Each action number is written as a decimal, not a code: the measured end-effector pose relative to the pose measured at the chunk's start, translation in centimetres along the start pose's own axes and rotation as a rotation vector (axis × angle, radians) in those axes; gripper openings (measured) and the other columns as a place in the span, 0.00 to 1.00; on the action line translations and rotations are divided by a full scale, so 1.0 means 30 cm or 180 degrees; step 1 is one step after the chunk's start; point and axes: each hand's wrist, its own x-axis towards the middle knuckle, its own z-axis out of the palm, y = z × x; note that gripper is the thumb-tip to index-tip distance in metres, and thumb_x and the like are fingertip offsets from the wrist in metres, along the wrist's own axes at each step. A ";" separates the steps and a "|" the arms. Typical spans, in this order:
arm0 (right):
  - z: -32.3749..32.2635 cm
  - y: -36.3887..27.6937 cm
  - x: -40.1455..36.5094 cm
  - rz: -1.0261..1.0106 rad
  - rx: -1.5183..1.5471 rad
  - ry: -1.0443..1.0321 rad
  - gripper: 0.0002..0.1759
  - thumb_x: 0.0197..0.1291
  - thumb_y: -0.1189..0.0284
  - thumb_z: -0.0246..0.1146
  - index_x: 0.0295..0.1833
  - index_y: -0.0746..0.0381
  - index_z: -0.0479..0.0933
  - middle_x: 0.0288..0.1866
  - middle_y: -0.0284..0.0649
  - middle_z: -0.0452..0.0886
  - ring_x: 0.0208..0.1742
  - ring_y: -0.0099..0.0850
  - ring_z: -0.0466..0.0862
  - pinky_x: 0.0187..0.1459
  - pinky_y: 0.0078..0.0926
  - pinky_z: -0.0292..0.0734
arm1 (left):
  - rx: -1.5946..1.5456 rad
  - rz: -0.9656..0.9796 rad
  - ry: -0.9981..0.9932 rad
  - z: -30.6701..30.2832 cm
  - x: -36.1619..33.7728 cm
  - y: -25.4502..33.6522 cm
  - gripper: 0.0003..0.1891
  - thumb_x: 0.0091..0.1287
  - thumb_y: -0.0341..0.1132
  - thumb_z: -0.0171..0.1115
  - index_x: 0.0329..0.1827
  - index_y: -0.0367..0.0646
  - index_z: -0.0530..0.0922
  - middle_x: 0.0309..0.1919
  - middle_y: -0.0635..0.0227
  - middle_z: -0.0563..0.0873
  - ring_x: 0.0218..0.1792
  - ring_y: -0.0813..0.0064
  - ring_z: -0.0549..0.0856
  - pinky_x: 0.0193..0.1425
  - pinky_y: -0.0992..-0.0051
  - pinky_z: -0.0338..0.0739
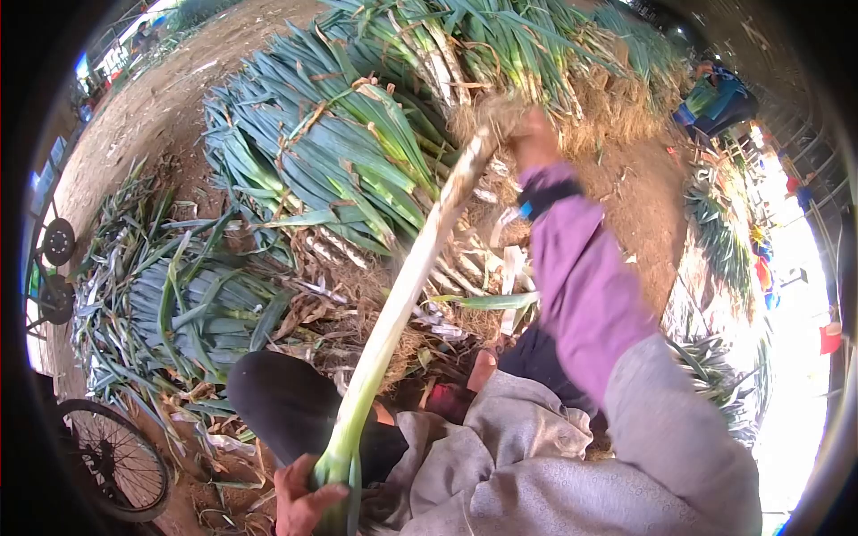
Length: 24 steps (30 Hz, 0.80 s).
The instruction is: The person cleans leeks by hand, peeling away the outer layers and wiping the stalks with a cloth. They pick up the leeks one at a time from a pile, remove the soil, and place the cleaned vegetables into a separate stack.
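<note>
One leek [404, 284] (long) in left hand [302, 500], right hand [529, 136]

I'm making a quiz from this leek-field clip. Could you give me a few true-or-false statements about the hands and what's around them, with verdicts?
1. The left hand grips the green end of the leek. True.
2. The right hand rests on the person's knee. False: it is raised, at the leek's root end.
3. A pile of leeks lies on the dirt ahead. True.
4. The right sleeve is yellow. False: it is purple.
5. A bicycle wheel shows at the lower left. True.
6. Nobody else is in view. False: another person is at the upper right.
</note>
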 end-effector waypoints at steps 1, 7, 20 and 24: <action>-0.107 0.081 0.153 -0.0639 -0.0439 -0.0214 0.09 0.63 0.73 0.58 0.40 0.70 0.78 0.33 0.44 0.84 0.36 0.33 0.84 0.41 0.29 0.82 | -0.0012 -0.0076 -0.0031 -0.012 -0.033 -0.038 0.21 0.58 0.26 0.64 0.55 0.34 0.71 0.44 0.53 0.79 0.36 0.63 0.81 0.36 0.68 0.81; -0.586 0.408 0.746 -0.2988 -0.4758 -0.0117 0.10 0.58 0.75 0.56 0.36 0.60 0.83 0.37 0.44 0.85 0.38 0.41 0.85 0.42 0.37 0.80 | -0.0038 0.0105 0.0513 -0.029 -0.093 -0.170 0.23 0.45 0.25 0.74 0.47 0.30 0.82 0.37 0.64 0.87 0.36 0.76 0.84 0.42 0.78 0.77; -0.318 0.240 0.130 -0.2369 -0.3612 -0.1284 0.16 0.55 0.72 0.58 0.50 0.58 0.80 0.43 0.48 0.83 0.42 0.47 0.84 0.47 0.43 0.78 | 0.3602 0.2049 0.1779 -0.022 0.035 0.016 0.20 0.52 0.31 0.70 0.45 0.36 0.72 0.24 0.62 0.75 0.22 0.61 0.77 0.24 0.66 0.68; -0.079 -0.156 -0.368 -0.3448 -0.1483 -0.1582 0.10 0.50 0.74 0.62 0.40 0.64 0.78 0.35 0.46 0.80 0.34 0.42 0.82 0.35 0.41 0.79 | 0.4286 0.2101 0.2236 0.045 0.069 0.090 0.18 0.56 0.30 0.67 0.48 0.35 0.73 0.27 0.59 0.76 0.26 0.56 0.78 0.26 0.61 0.68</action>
